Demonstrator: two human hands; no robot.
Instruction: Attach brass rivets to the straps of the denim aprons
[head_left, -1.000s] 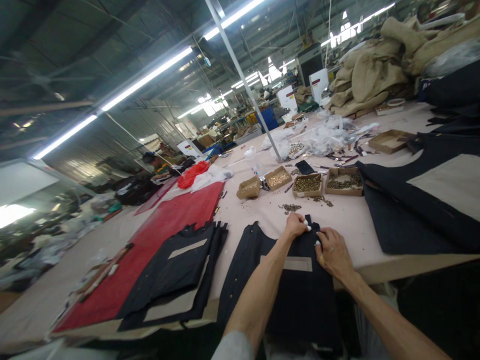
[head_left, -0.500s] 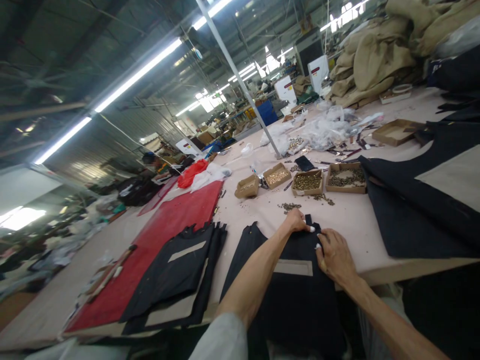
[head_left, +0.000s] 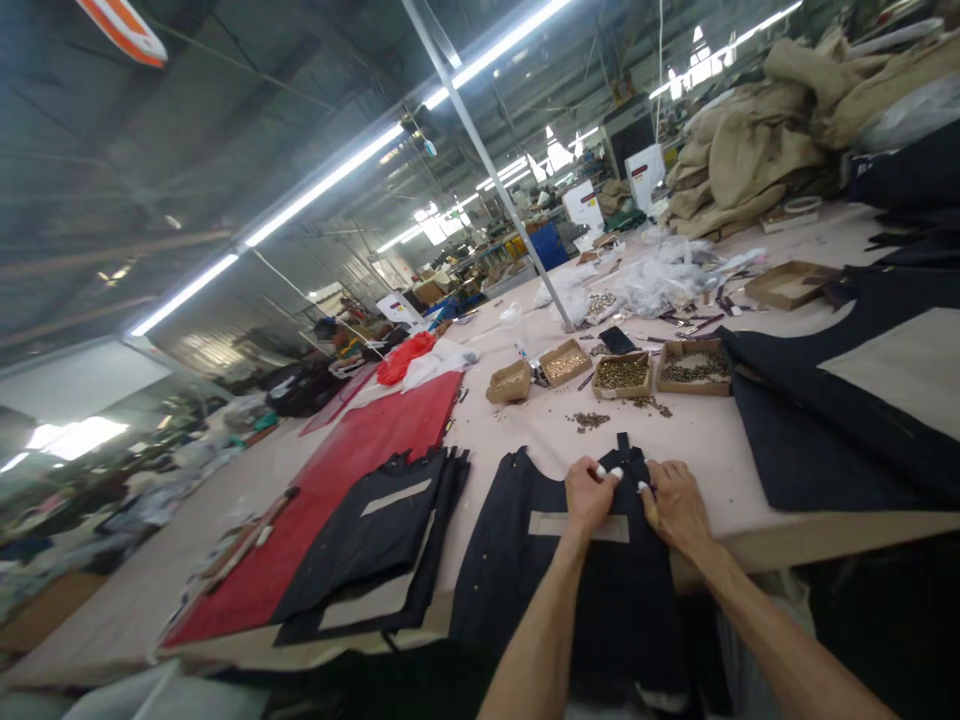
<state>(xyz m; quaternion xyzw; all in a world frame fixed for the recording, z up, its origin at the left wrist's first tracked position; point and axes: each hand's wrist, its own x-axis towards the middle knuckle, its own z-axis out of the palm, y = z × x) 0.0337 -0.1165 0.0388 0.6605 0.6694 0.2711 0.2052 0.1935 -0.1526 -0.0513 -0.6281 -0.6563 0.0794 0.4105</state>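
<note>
I have one dark garment [head_left: 622, 600] at the table's near edge, with one beige patch [head_left: 551, 523] and two hands at its upper right part. The left hand [head_left: 590, 495] has its fingertips drawn together over the cloth; whether they hold anything, I cannot tell. The right hand [head_left: 677, 508] curls against the right edge; I cannot tell whether it pinches the fabric. The left forearm covers some of the garment from my view. Beyond, on the table [head_left: 712, 440], I count four open boxes [head_left: 624, 393] in a row, with two loose clusters of metal pieces [head_left: 589, 421] before them. One stack of garments [head_left: 352, 560] lies left, partly on a red sheet [head_left: 382, 430]; another dark piece [head_left: 787, 420] lies right. Farther off, one pole [head_left: 497, 180] crosses my background view, and tan cloth [head_left: 750, 150] is heaped far right.
</note>
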